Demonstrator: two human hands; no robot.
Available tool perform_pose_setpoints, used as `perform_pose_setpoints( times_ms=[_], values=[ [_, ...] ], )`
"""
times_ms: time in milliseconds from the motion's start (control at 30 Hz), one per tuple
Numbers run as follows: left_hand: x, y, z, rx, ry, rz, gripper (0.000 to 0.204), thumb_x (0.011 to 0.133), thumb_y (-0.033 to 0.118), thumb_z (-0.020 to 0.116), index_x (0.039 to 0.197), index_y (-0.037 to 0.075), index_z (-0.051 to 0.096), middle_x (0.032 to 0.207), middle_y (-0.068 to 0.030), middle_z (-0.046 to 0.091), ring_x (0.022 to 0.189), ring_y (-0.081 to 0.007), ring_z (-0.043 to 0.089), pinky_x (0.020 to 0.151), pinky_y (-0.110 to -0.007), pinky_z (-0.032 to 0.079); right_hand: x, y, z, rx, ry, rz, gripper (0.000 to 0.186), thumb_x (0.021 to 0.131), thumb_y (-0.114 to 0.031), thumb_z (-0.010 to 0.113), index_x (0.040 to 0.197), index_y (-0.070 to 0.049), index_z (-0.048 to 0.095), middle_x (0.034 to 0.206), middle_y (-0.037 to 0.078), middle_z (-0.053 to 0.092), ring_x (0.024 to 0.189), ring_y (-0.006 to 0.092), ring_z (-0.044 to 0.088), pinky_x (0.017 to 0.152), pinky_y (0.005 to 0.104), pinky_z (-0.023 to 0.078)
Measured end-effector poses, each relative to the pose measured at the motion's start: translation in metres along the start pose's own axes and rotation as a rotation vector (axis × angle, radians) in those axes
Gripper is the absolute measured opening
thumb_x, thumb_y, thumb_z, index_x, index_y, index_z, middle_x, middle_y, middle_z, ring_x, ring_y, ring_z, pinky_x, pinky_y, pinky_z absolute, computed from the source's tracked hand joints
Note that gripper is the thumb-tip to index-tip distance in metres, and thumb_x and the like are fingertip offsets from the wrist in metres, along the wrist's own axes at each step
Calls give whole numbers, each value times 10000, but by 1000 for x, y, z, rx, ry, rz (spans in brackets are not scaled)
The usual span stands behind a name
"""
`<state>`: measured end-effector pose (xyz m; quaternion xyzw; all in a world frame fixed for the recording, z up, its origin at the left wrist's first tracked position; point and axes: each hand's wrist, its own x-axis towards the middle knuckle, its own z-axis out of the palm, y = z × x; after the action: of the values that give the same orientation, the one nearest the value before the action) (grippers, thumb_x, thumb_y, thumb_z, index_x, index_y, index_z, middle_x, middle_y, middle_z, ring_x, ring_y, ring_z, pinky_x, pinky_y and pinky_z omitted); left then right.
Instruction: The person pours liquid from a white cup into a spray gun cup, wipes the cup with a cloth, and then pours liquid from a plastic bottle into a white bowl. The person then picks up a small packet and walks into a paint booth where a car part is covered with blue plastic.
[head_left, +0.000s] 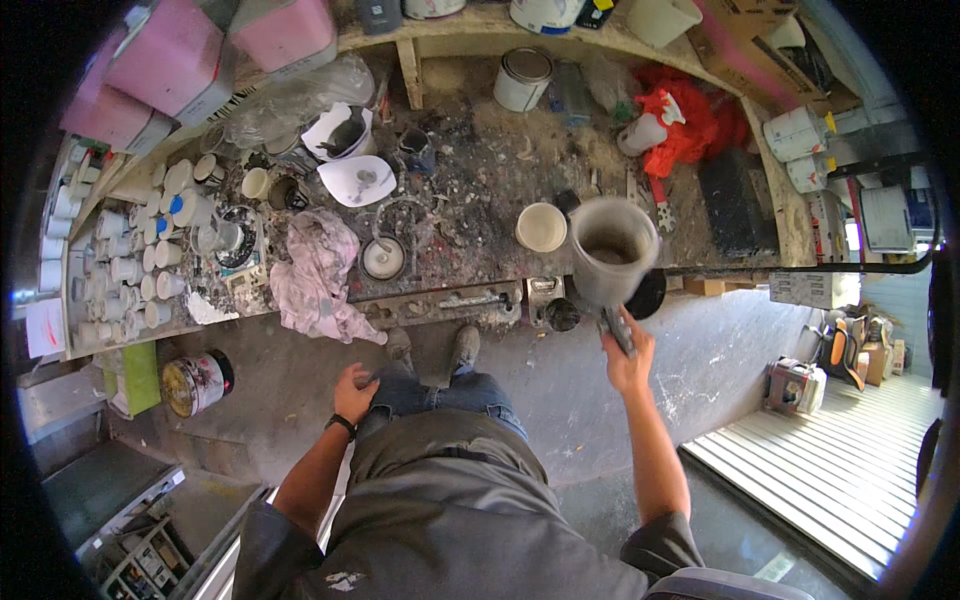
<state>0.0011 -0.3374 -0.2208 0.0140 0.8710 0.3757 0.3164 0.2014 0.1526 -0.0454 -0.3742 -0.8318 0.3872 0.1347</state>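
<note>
A translucent plastic pitcher (pixel 612 250) is held out over the front edge of the workbench, slightly blurred. My right hand (pixel 630 355) is closed around its dark handle (pixel 617 332). Inside, the pitcher looks stained grey-brown. Just left of it, a cream-coloured tub (pixel 541 228) stands on the bench. My left hand (pixel 352 393) hangs by my left thigh with loosely bent fingers, apart from the bench. A small dark shape shows beside those fingers, and I cannot make out what it is.
On the paint-spattered workbench (pixel 450 240) lie a stained pink rag (pixel 315 270), a round lidded can (pixel 382 258) and many small cups (pixel 168 255) at left. A paint can (pixel 523 80), spray bottle (pixel 642 133) and red plastic (pixel 690 130) sit farther back. A bucket (pixel 196 384) stands on the floor.
</note>
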Motion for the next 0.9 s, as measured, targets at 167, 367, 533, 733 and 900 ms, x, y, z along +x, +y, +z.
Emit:
perform_pose_setpoints(
  times_ms=[167, 367, 533, 733, 900],
  values=[
    [21, -31, -10, -57, -67, 11, 577, 870, 210, 807, 1350, 7, 560, 1161, -173, 724, 1038, -281, 720, 899, -405, 569, 97, -79, 21, -229, -74, -245, 539, 814, -165, 703, 1346, -85, 666, 1034, 271, 718, 989, 432, 703, 887, 470, 546],
    [33, -106, -29, -169, -118, -88, 498, 916, 241, 746, 1335, 25, 583, 1187, -172, 724, 1124, -294, 691, 948, -412, 550, 151, -147, 57, -556, -138, -143, 510, 829, -232, 692, 1337, -181, 690, 1059, 264, 722, 1014, 459, 675, 930, 499, 541],
    [40, -237, -39, 316, -137, 172, 453, 922, 256, 729, 1294, 25, 613, 1142, -178, 731, 1102, -293, 692, 913, -406, 558, 164, -188, 72, -759, -180, -102, 539, 831, -246, 717, 1366, -199, 671, 1107, 273, 711, 1082, 447, 667, 963, 506, 526],
    [38, -312, -63, 23, -66, -228, 473, 862, 309, 797, 1204, 26, 633, 991, -146, 763, 945, -300, 731, 831, -400, 581, 165, -229, 77, -1060, -216, -102, 596, 839, -240, 688, 1430, -278, 616, 1072, 273, 720, 1040, 448, 688, 955, 528, 540],
    [70, -320, -82, 292, -135, -13, 396, 890, 315, 763, 1167, 48, 671, 1083, -152, 751, 1023, -335, 700, 872, -431, 568, 168, -265, 74, -1221, -233, -126, 585, 839, -249, 676, 1420, -278, 616, 1056, 258, 727, 1031, 436, 696, 932, 522, 553]
  ],
)
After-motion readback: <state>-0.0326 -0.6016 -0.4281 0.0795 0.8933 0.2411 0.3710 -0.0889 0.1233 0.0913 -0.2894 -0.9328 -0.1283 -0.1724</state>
